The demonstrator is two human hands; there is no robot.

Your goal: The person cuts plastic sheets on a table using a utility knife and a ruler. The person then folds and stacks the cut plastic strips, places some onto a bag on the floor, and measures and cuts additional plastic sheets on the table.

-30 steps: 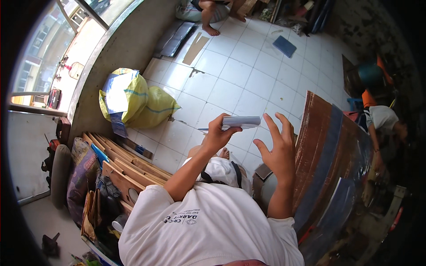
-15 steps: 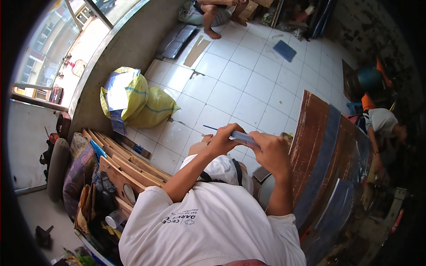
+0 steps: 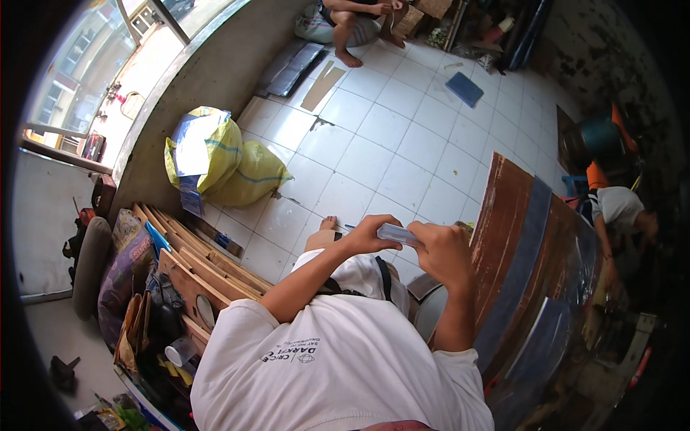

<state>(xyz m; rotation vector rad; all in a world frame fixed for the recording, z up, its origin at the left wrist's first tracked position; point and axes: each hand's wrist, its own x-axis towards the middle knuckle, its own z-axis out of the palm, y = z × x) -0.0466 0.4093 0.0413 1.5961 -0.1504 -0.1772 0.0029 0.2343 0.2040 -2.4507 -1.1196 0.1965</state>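
Plastic stack (image 3: 397, 234): lower in view vs 1 s ago, nearer shirt (image 3: 338, 359), now tilted down to rt; R hand (image 3: 441, 250), then spread & clear of it, now on its rt end.
Slip risk: uneven squeeze, prob. Layers look thin & smooth, so could slide over ea. other & fan out if one hand eases off; pressing too hard from the ends might bow them. Loose pcs would likely drop twd lap or tile floor (image 3: 406, 147).
Stack vs grip: bridges both hands, in front of torso; mid part bare, ends partly hidden by fingers.
L hand (image 3: 371, 234): pinching lt part of stack, thumb on near side, fingers on far side.
R-hand hold: closed on rt end, fingers curled over it; thumb hard to make out.
Blue sliver (image 3: 350, 227): pokes out just past L hand; can't tell if part of stack.
Bare foot (image 3: 329, 223): on floor, beyond L forearm.
Brown board (image 3: 499, 215): rt of R forearm, w/ blue strip (image 3: 523, 251) along it.
Wood boards (image 3: 194, 258): bunched lt of L arm.
Yellow sacks (image 3: 248, 172): on floor, fwd-lt, by wall.
Far floor: cardboard strip (image 3: 317, 93) & flat blue sheet (image 3: 464, 89), well apart.
Others: seated co-worker (image 3: 346, 32) at top; 2nd co-worker (image 3: 619, 205) far rt, in white top.
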